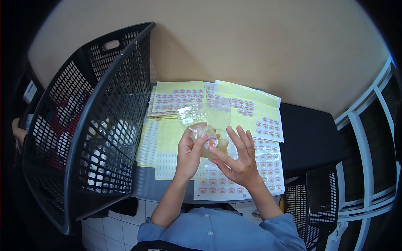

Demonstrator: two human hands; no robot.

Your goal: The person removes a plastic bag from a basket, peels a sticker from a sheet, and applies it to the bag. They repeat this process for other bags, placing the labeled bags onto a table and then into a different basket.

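Note:
A clear plastic bag with pale yellowish contents is held above the table, its flat top pointing away from me. It carries a small white label reading 5000. My left hand is closed around the bag's near left part, thumb on top. A round sticker with an orange centre is on the bag beside that thumb. My right hand has its fingers spread, and a fingertip touches or nearly touches the sticker's lower edge. Beneath both hands lie sheets of round stickers, partly peeled to yellow backing.
A large black perforated basket stands on the left with packed items inside. More sticker sheets lie toward the wall. At lower right is another black crate, near a white metal frame. Another person's hand shows at far left.

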